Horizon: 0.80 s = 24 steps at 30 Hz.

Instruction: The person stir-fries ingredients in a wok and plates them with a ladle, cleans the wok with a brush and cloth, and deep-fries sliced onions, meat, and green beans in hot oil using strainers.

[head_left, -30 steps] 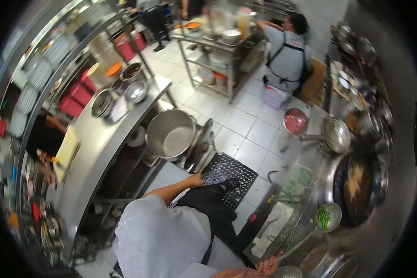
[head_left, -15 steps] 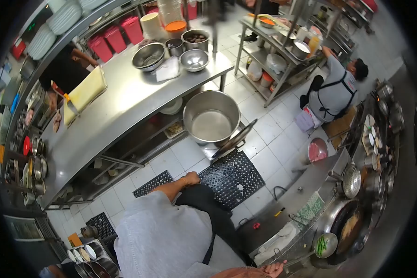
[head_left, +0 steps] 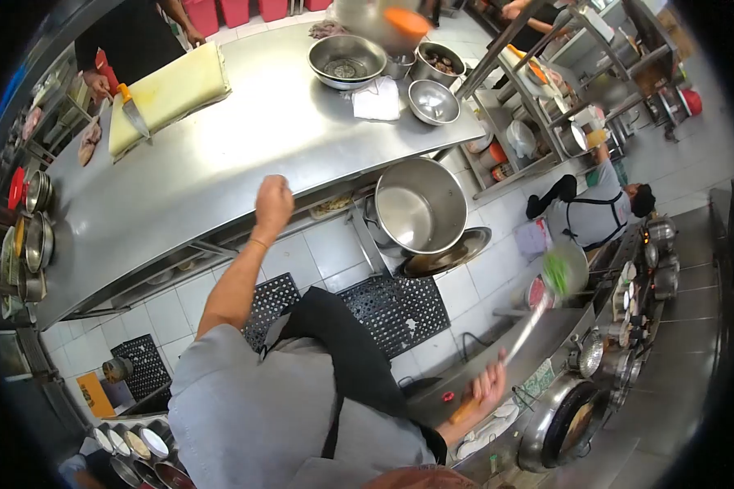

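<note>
My right hand (head_left: 485,387) is wrapped round the handle of a long ladle (head_left: 575,269), whose bowl holds green vegetables (head_left: 556,274), blurred by motion. The ladle reaches out over the floor side of the stove. Above the front edge of the steel counter, my left hand (head_left: 275,200) is closed in a fist, with nothing visible in it. A wok (head_left: 538,428) with dark contents sits on the stove below and right of my right hand. A large steel pot (head_left: 420,205) stands between the counter and the black floor mat, its lid (head_left: 448,253) leaning beside it.
The steel counter (head_left: 196,183) carries a cutting board (head_left: 171,94), a knife (head_left: 133,112) and metal bowls (head_left: 347,59). A co-worker (head_left: 591,212) sits low near the stove. Another person's hand (head_left: 98,84) is beyond the counter. A perforated mat (head_left: 395,314) lies on the floor.
The ladle with the green vegetables has lifted away from beside the wok and swung forward. My left hand has risen from beside my leg to the counter edge. The view has turned toward the counter.
</note>
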Tool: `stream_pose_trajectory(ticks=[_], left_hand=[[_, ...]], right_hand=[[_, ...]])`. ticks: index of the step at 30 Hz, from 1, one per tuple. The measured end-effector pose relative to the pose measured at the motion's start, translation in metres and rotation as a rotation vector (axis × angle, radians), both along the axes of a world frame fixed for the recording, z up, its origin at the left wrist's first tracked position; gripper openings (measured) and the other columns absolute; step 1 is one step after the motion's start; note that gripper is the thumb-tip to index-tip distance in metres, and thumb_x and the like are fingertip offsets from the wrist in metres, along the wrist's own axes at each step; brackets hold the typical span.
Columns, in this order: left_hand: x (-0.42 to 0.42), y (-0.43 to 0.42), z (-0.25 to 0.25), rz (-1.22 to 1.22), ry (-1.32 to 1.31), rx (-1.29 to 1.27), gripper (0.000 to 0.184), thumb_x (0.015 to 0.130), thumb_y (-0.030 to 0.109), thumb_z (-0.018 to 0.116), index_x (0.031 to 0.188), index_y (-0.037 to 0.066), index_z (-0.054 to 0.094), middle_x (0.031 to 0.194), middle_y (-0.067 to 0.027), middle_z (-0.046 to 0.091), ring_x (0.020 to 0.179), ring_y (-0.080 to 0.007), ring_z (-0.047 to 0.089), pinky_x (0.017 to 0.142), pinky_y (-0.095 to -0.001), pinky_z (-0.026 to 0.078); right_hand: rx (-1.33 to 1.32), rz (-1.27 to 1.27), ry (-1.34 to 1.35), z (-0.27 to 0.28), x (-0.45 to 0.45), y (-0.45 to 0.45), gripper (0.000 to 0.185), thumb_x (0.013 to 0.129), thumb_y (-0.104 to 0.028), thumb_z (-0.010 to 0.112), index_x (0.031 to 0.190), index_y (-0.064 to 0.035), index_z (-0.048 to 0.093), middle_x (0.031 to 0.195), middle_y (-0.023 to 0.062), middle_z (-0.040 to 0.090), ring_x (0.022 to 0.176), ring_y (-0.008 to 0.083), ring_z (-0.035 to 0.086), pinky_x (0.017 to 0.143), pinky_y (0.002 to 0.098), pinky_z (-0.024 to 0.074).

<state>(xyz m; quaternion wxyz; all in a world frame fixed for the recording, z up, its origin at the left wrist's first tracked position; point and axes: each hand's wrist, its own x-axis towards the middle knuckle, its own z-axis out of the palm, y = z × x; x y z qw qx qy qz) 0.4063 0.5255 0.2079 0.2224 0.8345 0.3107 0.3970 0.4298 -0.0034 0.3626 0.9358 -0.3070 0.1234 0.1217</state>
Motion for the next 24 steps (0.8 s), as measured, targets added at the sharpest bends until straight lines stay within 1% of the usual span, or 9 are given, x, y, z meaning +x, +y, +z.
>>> stream_pose_trajectory(ticks=[6,9,13,14,16,19,21,22,24], left_hand=[[-0.076,0.062,-0.012,0.216,0.0,-0.027,0.009,0.075,0.003,0.05,0.083,0.002,0.054,0.082,-0.017,0.055,0.077,-0.0369,0.054,0.068,-0.0433,0.044],[-0.116,0.072,-0.013,0.297,-0.016,-0.006,0.01,0.075,0.003,0.05,0.084,0.002,0.054,0.082,-0.0162,0.055,0.077,-0.0364,0.054,0.069,-0.0424,0.044],[-0.171,0.088,-0.009,0.393,-0.042,-0.013,0.009,0.076,0.003,0.05,0.084,0.002,0.054,0.082,-0.0152,0.056,0.077,-0.0354,0.054,0.069,-0.0418,0.045],[-0.184,0.094,-0.008,0.456,-0.048,-0.029,0.01,0.076,0.004,0.05,0.085,0.002,0.055,0.082,-0.0149,0.056,0.077,-0.0348,0.054,0.069,-0.0416,0.045],[-0.207,0.106,-0.01,0.526,-0.057,-0.045,0.01,0.077,0.004,0.05,0.085,0.002,0.055,0.082,-0.0146,0.056,0.077,-0.0341,0.055,0.069,-0.0413,0.045],[-0.235,0.117,-0.015,0.657,0.048,-0.016,0.012,0.077,0.004,0.05,0.087,0.002,0.056,0.083,-0.0143,0.057,0.077,-0.0337,0.055,0.07,-0.041,0.045],[-0.238,0.118,-0.011,0.683,0.008,-0.037,0.012,0.077,0.005,0.05,0.087,0.002,0.055,0.084,-0.0145,0.057,0.078,-0.0339,0.055,0.07,-0.041,0.045],[-0.238,0.115,-0.01,0.672,-0.036,-0.049,0.012,0.077,0.005,0.05,0.087,0.001,0.055,0.085,-0.0147,0.057,0.078,-0.0341,0.055,0.07,-0.041,0.045],[-0.238,0.109,-0.009,0.693,-0.021,-0.083,0.013,0.077,0.005,0.05,0.088,0.001,0.056,0.085,-0.0151,0.057,0.079,-0.0342,0.055,0.071,-0.041,0.045]], right_hand=[[0.515,0.449,0.037,-0.008,0.127,0.129,0.038,0.097,-0.012,0.031,0.127,0.0116,0.034,0.071,0.0043,0.041,0.039,0.0061,0.036,0.031,0.0205,0.0328],[0.207,0.649,0.003,-0.018,0.187,0.199,0.026,0.097,-0.012,0.037,0.115,0.0054,0.044,0.065,-0.0003,0.037,0.04,0.0039,0.034,0.033,0.0187,0.0307],[-0.725,0.559,-0.199,-0.037,0.23,0.281,0.019,0.093,-0.023,0.05,0.1,-0.0052,0.051,0.064,0.001,0.043,0.042,0.0067,0.04,0.035,0.023,0.0355],[-0.722,0.564,-0.205,-0.048,0.236,0.29,0.019,0.093,-0.023,0.05,0.1,-0.0052,0.051,0.064,0.001,0.043,0.042,0.0067,0.04,0.035,0.023,0.0355],[-1.321,0.571,-0.49,-0.073,0.251,0.304,0.022,0.091,-0.023,0.051,0.098,-0.0019,0.053,0.067,0.0079,0.052,0.05,0.017,0.051,0.044,0.0315,0.0428],[-1.568,0.368,-0.947,-0.131,0.267,0.293,0.022,0.092,-0.021,0.049,0.082,-0.0022,0.045,0.054,0.004,0.045,0.035,0.0153,0.046,0.031,0.0294,0.0371],[-1.504,0.378,-0.986,-0.126,0.22,0.277,0.022,0.093,-0.022,0.047,0.081,-0.0034,0.044,0.052,0.0023,0.042,0.033,0.0146,0.043,0.029,0.0297,0.0353],[-1.341,0.568,-0.609,-0.057,0.143,0.29,0.021,0.094,-0.02,0.045,0.081,-0.0043,0.043,0.052,0.0006,0.04,0.032,0.0137,0.041,0.029,0.0285,0.0344],[-1.29,0.629,-0.613,-0.056,0.095,0.276,0.016,0.095,-0.018,0.043,0.084,-0.006,0.043,0.053,-0.0009,0.04,0.034,0.0104,0.039,0.029,0.0258,0.0333]])
